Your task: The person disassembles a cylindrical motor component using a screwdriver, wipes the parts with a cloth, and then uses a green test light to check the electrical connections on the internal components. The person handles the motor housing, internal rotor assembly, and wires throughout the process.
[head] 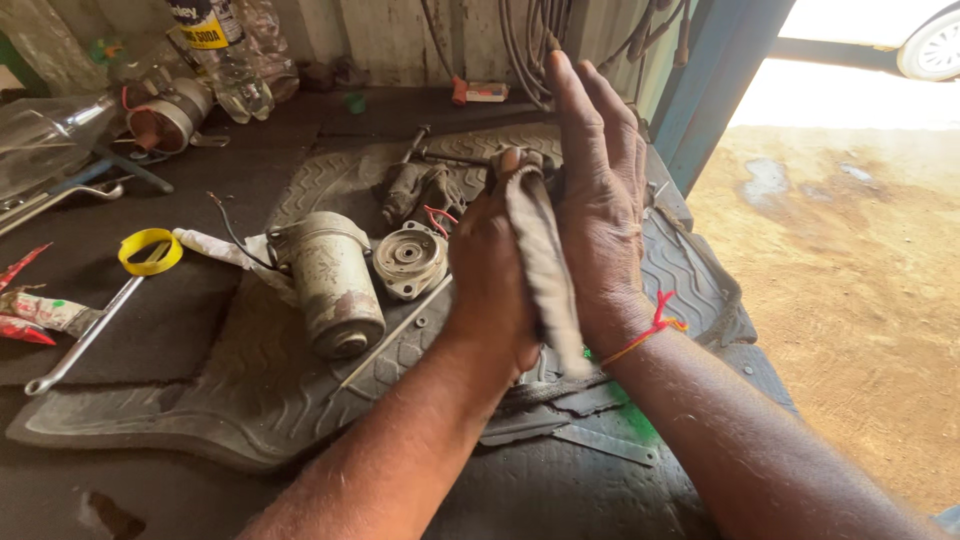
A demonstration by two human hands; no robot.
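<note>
A person's two hands meet palm to palm over a workbench (180, 330), with a grey rag (545, 270) pressed between them. The left hand (490, 290) is curled around the rag from one side, its fingers closed on the cloth, while the right hand (600, 200) lies flat and open against the other side, fingers straight and pointing away from the body. A red thread (655, 325) circles the right wrist. The rag hangs above the middle of a worn, ribbed rubber mat (250, 400) that covers much of the bench, its lower end trailing down past the heel of the left hand.

On the mat, just left of the hands, lies a grimy cylindrical motor (330, 285) with a round metal end cap (410, 260) touching its side. A long wrench (85, 335) rests near the bench's left edge, close to a roll of yellow tape (150, 250). Toward the far left corner sit a clear plastic bottle (225, 55) with a yellow label and a small canister (170, 120).

The bench top is dark, dusty and oil-stained. Behind it rises a wall of weathered boards with a bundle of cables (535, 45) hanging down. To the right, a blue door frame (715, 70) opens on sunlit bare earth (850, 280), marked by a few darker damp patches, and part of a white car (935, 45) shows at the top right corner
</note>
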